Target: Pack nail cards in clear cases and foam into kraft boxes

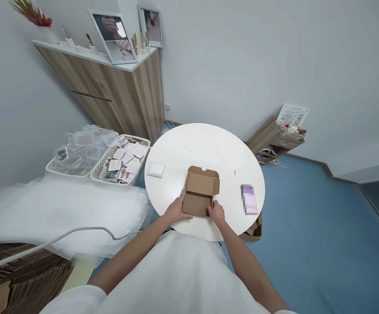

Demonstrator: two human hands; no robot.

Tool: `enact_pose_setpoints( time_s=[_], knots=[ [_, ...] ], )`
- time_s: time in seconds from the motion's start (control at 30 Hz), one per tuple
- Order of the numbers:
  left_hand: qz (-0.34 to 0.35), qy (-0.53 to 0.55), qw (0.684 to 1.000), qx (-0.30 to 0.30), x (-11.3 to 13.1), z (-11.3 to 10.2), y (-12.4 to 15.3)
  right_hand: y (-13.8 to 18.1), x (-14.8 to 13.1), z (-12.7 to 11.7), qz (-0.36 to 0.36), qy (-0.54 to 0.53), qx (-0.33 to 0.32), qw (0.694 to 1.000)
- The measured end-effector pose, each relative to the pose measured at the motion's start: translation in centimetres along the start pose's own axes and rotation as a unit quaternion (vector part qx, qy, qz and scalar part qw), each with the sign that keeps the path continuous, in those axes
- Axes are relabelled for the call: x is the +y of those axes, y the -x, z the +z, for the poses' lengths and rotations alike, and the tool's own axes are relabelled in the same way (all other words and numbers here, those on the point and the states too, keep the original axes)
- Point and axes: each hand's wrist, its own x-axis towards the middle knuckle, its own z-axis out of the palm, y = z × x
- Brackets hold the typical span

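A small brown cardboard box (198,203) rests on the round white table (202,144) in front of me, its flap lid (203,181) raised and folded back away from me. The inside of the box looks bare. My left hand (176,210) grips the box's left side, thumb up along the wall and fingers toward the near edge. At the right near corner, my right hand (216,212) pinches the side wall, with some fingers hidden. A flat white packet (156,169) lies at the table's left, and a blurred purple-pink item (249,199) at its right.
Left of the table stand a white basket of cards (133,179) and a tray of clear plastic packaging (84,150). Below them lie white translucent sheets (78,209), a grey cable (78,229) and stacked flat cardboard (29,274). A wooden cabinet (146,91) stands behind.
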Motion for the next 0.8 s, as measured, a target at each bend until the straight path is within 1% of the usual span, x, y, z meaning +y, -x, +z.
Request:
enact_pose_setpoints(
  time_s=[0.1,0.23,0.37,0.47,0.63,0.8],
  knots=[
    [0.005,0.067,0.997,0.04,-1.1,1.3,0.9,0.0,0.0,0.1,-0.005,0.009,0.0,1.0],
    [0.022,0.092,0.994,0.06,-1.6,2.9,1.1,-0.1,-0.1,-0.3,-0.003,0.041,0.004,0.999],
    [0.006,0.091,0.994,0.068,-1.3,3.5,0.8,-0.2,0.2,-0.8,0.0,0.07,-0.01,0.997],
    [-0.004,0.088,0.994,0.069,-0.9,3.6,0.6,-0.3,0.7,-1.2,-0.004,0.069,-0.021,0.997],
    [-0.019,0.088,0.993,0.074,-0.2,3.8,0.6,0.0,1.0,-1.3,0.0,0.026,-0.024,0.999],
    [-0.037,0.091,0.992,0.08,0.3,4.2,0.7,0.7,1.9,-1.5,-0.023,-0.07,-0.016,0.997]
  ],
)
